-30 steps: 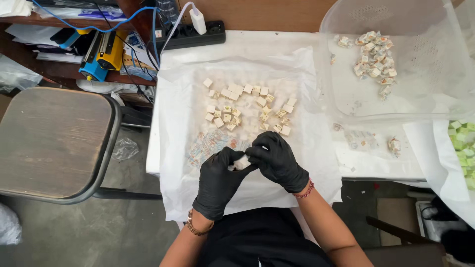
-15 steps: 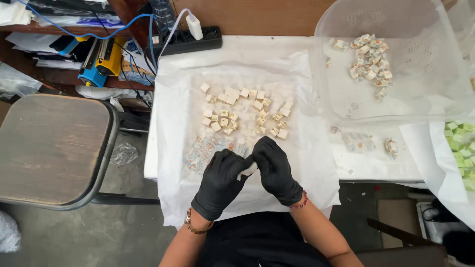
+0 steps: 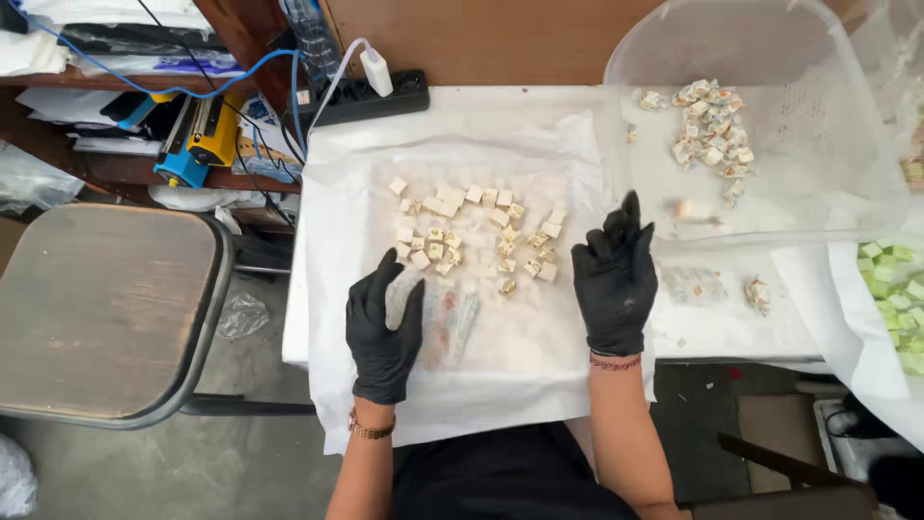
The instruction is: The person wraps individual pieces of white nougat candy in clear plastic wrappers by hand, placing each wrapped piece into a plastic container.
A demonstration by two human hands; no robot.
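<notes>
- Left hand in a black glove, palm down near the front left of the white sheet, fingers loosely spread, thumb out, resting on the stack of clear wrappers; nothing gripped.
- Right hand also gloved, flat and open toward the sheet's right edge, fingers stretched forward, holding nothing.
- Pale candy cubes scattered loose at the sheet's middle, between the two hands, none touching either.
- Likely light and small, perhaps soft and a little sticky; best pinched by two opposite sides with fingertips.
- Wrappers probably thin, slippery, prone to cling; better peeled from one corner.
- Clear plastic tub at the back right corner with wrapped pieces inside.
- Green cubes at the far right edge.
- Power strip along the back edge; round grey stool left of the table; cluttered shelves behind.
</notes>
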